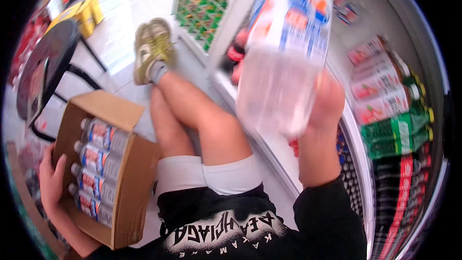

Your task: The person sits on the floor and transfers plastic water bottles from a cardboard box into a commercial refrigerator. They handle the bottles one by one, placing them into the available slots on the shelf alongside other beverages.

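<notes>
My right hand (326, 101) is raised at the upper right, closed around a clear plastic bottle (281, 76) with a blue, white and orange label; motion blurs both. At the lower left, my left hand (52, 177) rests on the side of an open cardboard box (131, 187), its thumb raised apart from the fingers. Inside the box several clear bottles (95, 182) with blue and orange labels lie side by side, caps towards that hand. The box stands beside my thigh.
On the right, an open cooler holds pink-labelled bottles (382, 104), green bottles (397, 133) and dark bottles with red labels (400, 187). A black stool (47, 65) stands at the left, yellow boxes (77, 14) behind it. Green packs (202, 11) fill a rack beyond my shoes.
</notes>
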Demonstrator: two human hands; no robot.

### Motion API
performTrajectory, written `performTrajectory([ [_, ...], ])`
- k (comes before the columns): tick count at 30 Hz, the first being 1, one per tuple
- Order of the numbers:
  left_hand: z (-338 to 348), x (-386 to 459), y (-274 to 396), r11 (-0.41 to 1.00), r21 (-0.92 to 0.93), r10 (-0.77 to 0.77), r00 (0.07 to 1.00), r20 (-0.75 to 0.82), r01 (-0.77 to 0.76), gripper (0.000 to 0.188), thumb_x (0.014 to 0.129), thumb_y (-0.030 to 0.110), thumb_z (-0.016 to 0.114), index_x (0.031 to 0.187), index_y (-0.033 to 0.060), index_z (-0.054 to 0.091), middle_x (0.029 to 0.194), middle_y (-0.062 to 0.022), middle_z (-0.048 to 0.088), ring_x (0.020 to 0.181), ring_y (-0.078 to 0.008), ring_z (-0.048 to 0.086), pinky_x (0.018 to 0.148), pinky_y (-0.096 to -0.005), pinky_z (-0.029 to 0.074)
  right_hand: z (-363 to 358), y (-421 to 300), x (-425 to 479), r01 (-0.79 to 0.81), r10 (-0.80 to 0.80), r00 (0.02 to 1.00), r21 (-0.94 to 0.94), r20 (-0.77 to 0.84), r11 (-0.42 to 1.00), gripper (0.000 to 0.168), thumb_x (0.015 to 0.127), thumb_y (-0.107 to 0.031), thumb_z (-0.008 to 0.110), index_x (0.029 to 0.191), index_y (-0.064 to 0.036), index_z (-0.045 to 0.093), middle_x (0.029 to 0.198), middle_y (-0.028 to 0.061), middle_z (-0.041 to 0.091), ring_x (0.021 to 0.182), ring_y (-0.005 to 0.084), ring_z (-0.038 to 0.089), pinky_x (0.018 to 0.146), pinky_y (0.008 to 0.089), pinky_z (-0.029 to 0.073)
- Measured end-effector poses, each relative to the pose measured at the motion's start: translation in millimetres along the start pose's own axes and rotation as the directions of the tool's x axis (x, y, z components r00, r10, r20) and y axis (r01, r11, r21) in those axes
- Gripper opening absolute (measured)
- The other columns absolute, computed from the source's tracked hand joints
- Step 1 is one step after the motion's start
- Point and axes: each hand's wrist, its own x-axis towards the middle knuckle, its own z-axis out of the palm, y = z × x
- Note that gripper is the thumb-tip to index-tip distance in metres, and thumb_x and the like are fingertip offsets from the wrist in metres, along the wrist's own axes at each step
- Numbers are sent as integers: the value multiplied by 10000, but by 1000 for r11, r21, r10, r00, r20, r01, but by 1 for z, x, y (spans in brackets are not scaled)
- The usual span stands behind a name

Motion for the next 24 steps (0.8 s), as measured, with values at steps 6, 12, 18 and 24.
performTrajectory([
  [6, -7, -5, -14, 1000, 23, -8, 999, 46, 7, 445, 968, 77, 551, 1392, -36, 478, 1316, -185, 595, 1214, -258, 559, 1075, -358, 397, -71, -59, 71, 359, -436, 873, -317, -220, 878, 435, 915, -81, 671, 1304, 28, 508, 1230, 144, 632, 1135, 285, 633, 1004, 458, 510],
  [12, -5, -3, -13, 1000, -5, -18, 995, 96, 18, 472, 965, 56, 537, 1422, -32, 454, 1363, -196, 566, 1243, -274, 542, 1095, -369, 382, -184, -84, 134, 122, -628, 566, -699, -534, 705, 596, 794, -99, 822, 1282, 84, 532, 1273, 160, 628, 1151, 266, 626, 995, 445, 509],
  [18, -5, -7, -14, 999, -36, 5, 995, 103, -1, 511, 953, 26, 540, 1447, -39, 429, 1406, -199, 538, 1282, -278, 518, 1110, -370, 366, -236, -88, 143, -244, -523, 121, -536, -844, 808, 785, 659, -212, 935, 1306, 39, 568, 1334, 160, 601, 1172, 256, 607, 983, 400, 505],
  [24, 2, -9, -36, 991, -112, -66, 996, 67, 74, 558, 966, 22, 529, 1500, -36, 379, 1479, -205, 488, 1349, -285, 469, 1151, -377, 324, -274, -90, 134, -860, -768, -39, -370, -640, 352, 1115, 663, -570, 871, 1425, 91, 398, 1371, 232, 556, 1298, 327, 517, 1129, 408, 380],
])
